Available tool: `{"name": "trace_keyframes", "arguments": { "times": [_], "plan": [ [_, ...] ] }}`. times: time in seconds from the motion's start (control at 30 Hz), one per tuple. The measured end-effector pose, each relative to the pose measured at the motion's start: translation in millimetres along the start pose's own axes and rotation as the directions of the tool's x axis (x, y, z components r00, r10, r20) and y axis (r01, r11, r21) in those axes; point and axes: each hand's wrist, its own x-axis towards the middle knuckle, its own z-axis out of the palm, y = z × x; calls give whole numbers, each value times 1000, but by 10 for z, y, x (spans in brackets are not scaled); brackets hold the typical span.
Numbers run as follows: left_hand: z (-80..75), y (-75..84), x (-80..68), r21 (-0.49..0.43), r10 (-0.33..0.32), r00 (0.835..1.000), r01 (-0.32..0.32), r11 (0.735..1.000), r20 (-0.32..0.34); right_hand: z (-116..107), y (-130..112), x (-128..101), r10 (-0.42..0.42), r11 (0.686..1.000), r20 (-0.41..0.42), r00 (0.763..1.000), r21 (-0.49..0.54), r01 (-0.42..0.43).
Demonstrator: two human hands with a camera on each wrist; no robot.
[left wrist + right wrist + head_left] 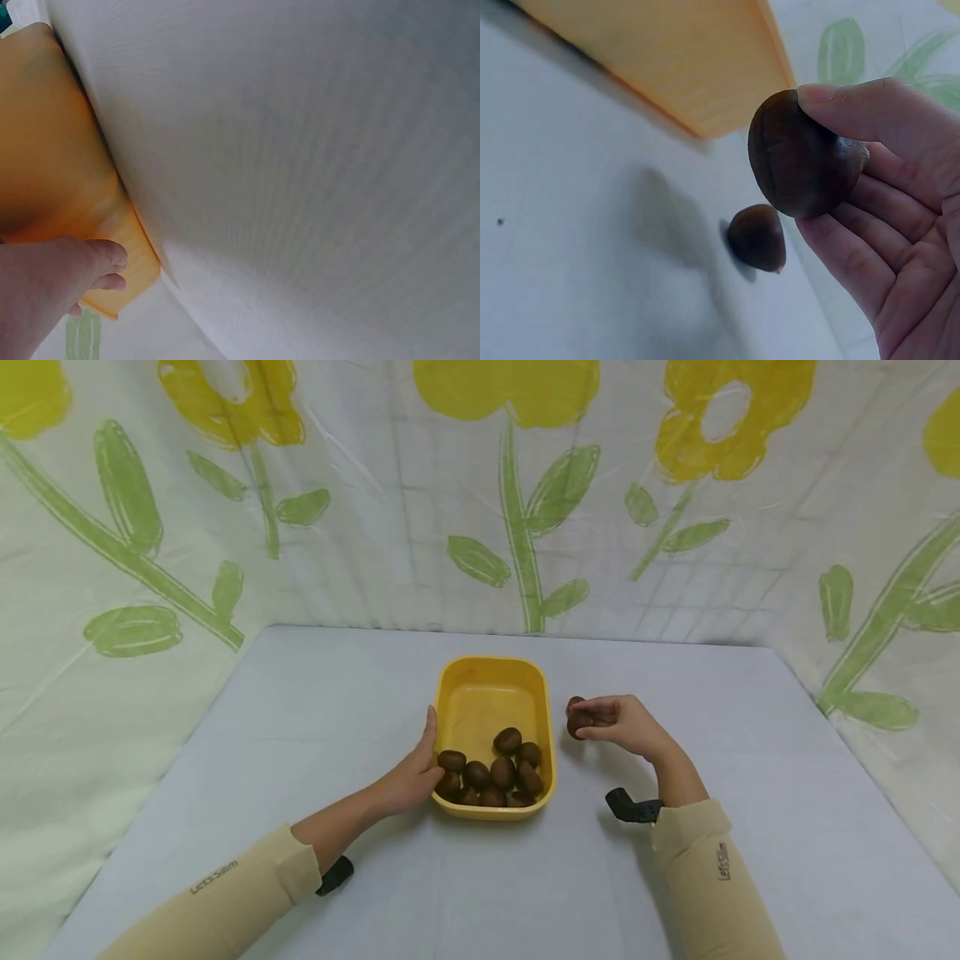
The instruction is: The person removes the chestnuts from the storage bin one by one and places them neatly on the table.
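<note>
My left hand (pixel 408 781) lay against the left wall of the yellow tray (pixel 487 689), near its front corner; the fingers ran straight up along the rim, relaxed and flat, clasping nothing, while the left wrist view showed only the thumb side pressed to the tray's outer wall (pixel 52 150); inside the tray, crowded toward its near end, sat a heap of brown chestnuts (pixel 491 775), touching one another, with the far half of the tray bare; just right of the tray, lifted off the grey table (pixel 750 827), my right hand (pixel 626 725) pinched one chestnut (pixel 578 724) between thumb and curled fingers, a narrow grip closed on the nut itself; in the right wrist view the held chestnut (pixel 799 154) sat with the thumb tip on its rounded top and the fingers behind its flat side; a second chestnut (pixel 757 238) lay on the table right of the tray, just below the held one and apart from it; I judged the nut light, hard and stiff, its shell smooth and glossy enough to slip out of a loose pinch; the sound hold seemed to be across its flatter faces, not on the domed edge.
</note>
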Motion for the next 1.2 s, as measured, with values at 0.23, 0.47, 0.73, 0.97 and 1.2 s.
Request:
{"name": "trace_keyframes", "arguments": {
  "times": [0.23, 0.47, 0.73, 0.97, 1.2],
  "plan": [
    [4, 1, 1, -18, -17, 1000, 17, 1000, -4, 37, 59, -45, -4, 1000, 19, 1000, 15, 4],
    [5, 6, -1, -14, -25, 1000, 25, 1000, -3, 68, 150, -54, 8, 1000, 28, 1000, 12, -8],
    [1, -15, 8, -13, -11, 1000, 11, 1000, 2, 82, 222, -61, -1, 1000, 52, 999, 24, 0],
    [5, -10, 5, -13, -10, 1000, 10, 1000, -3, 82, 257, -74, 10, 999, 61, 998, 34, -12],
    [10, -1, 0, -23, -23, 1000, 23, 999, -8, 83, 268, -73, 13, 999, 58, 998, 47, -16]
  ]
}}
